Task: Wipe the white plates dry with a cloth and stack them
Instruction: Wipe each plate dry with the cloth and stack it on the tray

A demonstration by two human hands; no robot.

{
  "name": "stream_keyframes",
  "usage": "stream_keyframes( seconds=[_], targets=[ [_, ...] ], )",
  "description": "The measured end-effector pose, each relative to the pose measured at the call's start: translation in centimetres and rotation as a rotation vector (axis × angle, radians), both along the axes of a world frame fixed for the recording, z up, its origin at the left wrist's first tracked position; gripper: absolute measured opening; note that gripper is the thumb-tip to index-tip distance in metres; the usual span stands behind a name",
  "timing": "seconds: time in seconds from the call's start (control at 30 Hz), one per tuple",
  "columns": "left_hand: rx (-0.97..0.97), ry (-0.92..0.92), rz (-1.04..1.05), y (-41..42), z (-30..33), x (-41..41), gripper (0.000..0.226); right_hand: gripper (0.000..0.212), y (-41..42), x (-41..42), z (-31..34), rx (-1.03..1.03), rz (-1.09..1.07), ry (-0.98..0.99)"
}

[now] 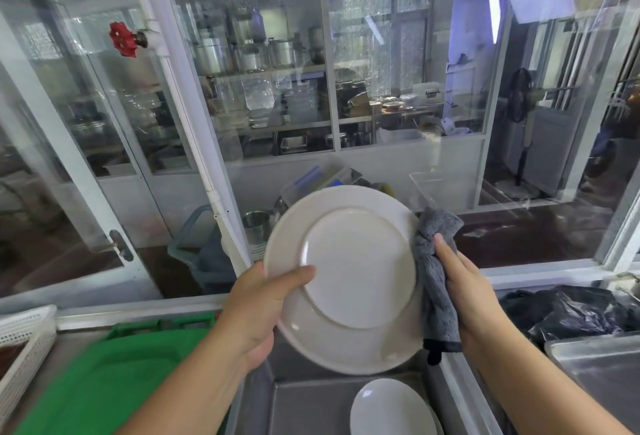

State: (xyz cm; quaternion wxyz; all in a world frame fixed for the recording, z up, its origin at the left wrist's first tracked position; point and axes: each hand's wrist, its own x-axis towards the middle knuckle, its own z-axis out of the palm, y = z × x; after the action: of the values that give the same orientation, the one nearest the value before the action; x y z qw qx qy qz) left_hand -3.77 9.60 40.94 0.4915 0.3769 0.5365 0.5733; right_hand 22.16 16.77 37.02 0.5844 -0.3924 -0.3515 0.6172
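Left hand (256, 310) grip clamps the round white ceramic plate (346, 278) at frame centre; right hand (464, 289) grips the grey microfibre cloth (434, 261). Sweep the rim fully, supporting the plate firmly

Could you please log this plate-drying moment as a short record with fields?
held plate: white plate, raised and tilted, underside facing the camera
left hand: left hand grips the plate's left rim, thumb across the underside
right hand: right hand holds the grey cloth against the plate's right edge
waiting plate: another white plate lies in the steel sink below
left counter: green board, white basket
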Motion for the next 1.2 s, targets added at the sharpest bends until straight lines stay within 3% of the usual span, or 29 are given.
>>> stream_keyframes(
  seconds=[0.07, 0.17, 0.33, 0.5, 0.57, 0.7, 0.87, 0.93, 1.07, 1.2],
  targets=[
    [-0.025, -0.080, -0.026, -0.4, -0.2, 0.2, 0.047, 0.030, -0.3, 0.4, 0.2, -0.023, -0.033, -0.045],
    [-0.073, -0.217, -0.064, -0.9, -0.6, 0.5, 0.036, 0.027, 0.0, 0.9, -0.3, -0.106, -0.083, -0.172],
    [-0.121, -0.324, -0.142, -1.5, -1.6, 0.9, 0.039, 0.049, -0.2, 1.1, -0.2, -0.168, -0.060, -0.241],
    [-0.066, -0.344, -0.081, -1.9, -2.5, 1.1, 0.060, 0.023, 0.5, 1.0, -0.2, -0.078, -0.101, -0.214],
    [-0.045, -0.379, -0.058, -1.9, -2.6, 1.2, 0.057, 0.018, 1.3, 1.0, 0.2, -0.006, -0.204, -0.247],
    [-0.012, -0.376, -0.023, -1.8, -2.5, 1.3, 0.036, 0.014, 1.8, 1.0, 2.3, 0.216, -0.356, -0.509],
    [0.015, -0.268, -0.045, -1.7, -2.7, 2.3, 0.037, 0.013, 0.2, -2.1, 6.1, 0.658, -0.287, -0.813],
    [0.015, -0.232, -0.066, -1.6, -2.9, 3.0, 0.034, 0.012, -0.8, -4.3, 6.9, 0.849, -0.214, -0.932],
    [0.064, -0.142, -0.145, -1.7, -3.1, 3.9, 0.031, 0.053, -2.6, -8.5, 7.1, 1.140, 0.120, -1.161],
    [0.123, -0.128, -0.070, -2.2, -4.0, 3.8, 0.036, 0.041, -2.9, -9.5, 7.0, 1.466, 0.211, -1.358]
  ],
)
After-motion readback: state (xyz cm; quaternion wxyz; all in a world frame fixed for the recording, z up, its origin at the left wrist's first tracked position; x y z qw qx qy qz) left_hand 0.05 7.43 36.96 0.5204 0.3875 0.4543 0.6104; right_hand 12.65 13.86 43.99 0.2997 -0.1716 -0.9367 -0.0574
